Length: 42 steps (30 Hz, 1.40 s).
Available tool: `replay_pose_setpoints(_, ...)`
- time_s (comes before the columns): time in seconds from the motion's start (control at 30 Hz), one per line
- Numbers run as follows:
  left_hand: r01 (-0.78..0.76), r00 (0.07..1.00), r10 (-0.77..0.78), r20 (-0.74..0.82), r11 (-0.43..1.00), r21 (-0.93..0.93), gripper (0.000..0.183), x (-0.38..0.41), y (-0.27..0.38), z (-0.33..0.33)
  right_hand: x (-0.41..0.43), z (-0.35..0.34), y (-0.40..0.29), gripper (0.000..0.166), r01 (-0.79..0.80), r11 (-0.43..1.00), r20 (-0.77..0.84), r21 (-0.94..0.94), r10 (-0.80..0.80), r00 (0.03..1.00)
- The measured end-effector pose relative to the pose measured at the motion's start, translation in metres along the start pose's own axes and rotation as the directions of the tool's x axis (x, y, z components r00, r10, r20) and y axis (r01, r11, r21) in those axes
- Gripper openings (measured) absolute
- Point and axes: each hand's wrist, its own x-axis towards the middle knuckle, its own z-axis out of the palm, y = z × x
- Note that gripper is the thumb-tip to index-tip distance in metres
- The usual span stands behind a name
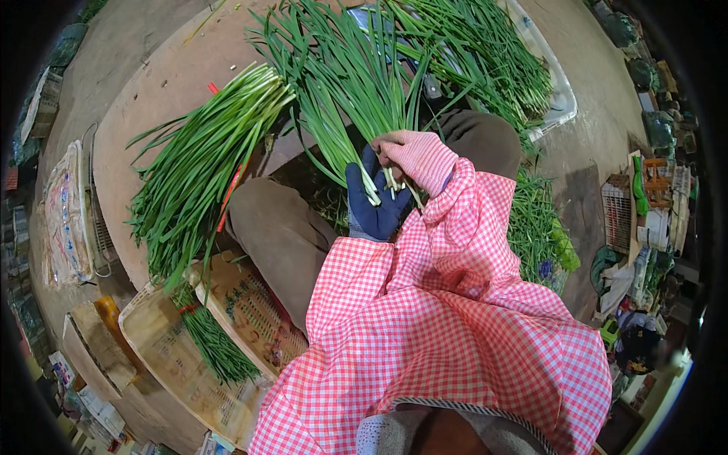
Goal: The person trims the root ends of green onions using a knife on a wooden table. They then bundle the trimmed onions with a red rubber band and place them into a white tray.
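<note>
My left hand (376, 207), in a navy-coated glove, is palm up, with white stem ends of green garlic chives (347, 145) lying across it. My right hand (412, 153), in a pink striped half-finger covering, has its fingertips on the stems of another part of these chives, just above the left palm. Their leaves fan out away from me. A thick bundle of chives (199, 170) lies left of my knee, a red tie (230, 196) at its side. What my right fingers enclose is partly hidden.
More loose chives (483, 51) fill a white tray (560, 105) at the upper right. Leafy trimmings (532, 222) lie right of my sleeve. A plastic crate (165, 341) at lower left holds a tied bundle (216, 341). A round board (136, 102) spreads ahead, left.
</note>
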Motion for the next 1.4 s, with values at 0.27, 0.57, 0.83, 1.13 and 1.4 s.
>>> replay_pose_setpoints(0.27,0.052,0.994,-0.046,0.094,0.997,-0.063,0.049,0.005,0.002,-0.018,0.010,-0.010,-0.004,0.028,-0.015,0.992,0.000,-0.125,0.015,1.000)
replay_pose_setpoints(0.57,0.032,0.996,-0.036,-0.076,0.998,-0.047,0.047,0.004,0.001,-0.013,0.019,-0.004,-0.001,0.050,0.055,0.834,-0.134,-0.549,-0.153,0.979)
replay_pose_setpoints(0.83,0.006,0.992,-0.003,-0.129,1.000,0.023,0.046,0.004,-0.001,-0.010,0.033,0.003,-0.035,0.056,-0.083,0.596,-0.084,-0.798,0.027,0.996)
replay_pose_setpoints(1.13,0.039,0.999,-0.038,0.023,0.997,-0.061,0.052,0.007,0.001,-0.021,0.035,-0.005,-0.006,0.046,0.110,0.679,-0.066,-0.726,-0.228,0.971)
replay_pose_setpoints(1.4,-0.111,0.994,0.110,0.011,0.982,0.153,0.041,0.003,-0.008,-0.036,0.023,-0.007,-0.005,0.043,0.233,0.668,0.046,-0.706,-0.285,0.957)
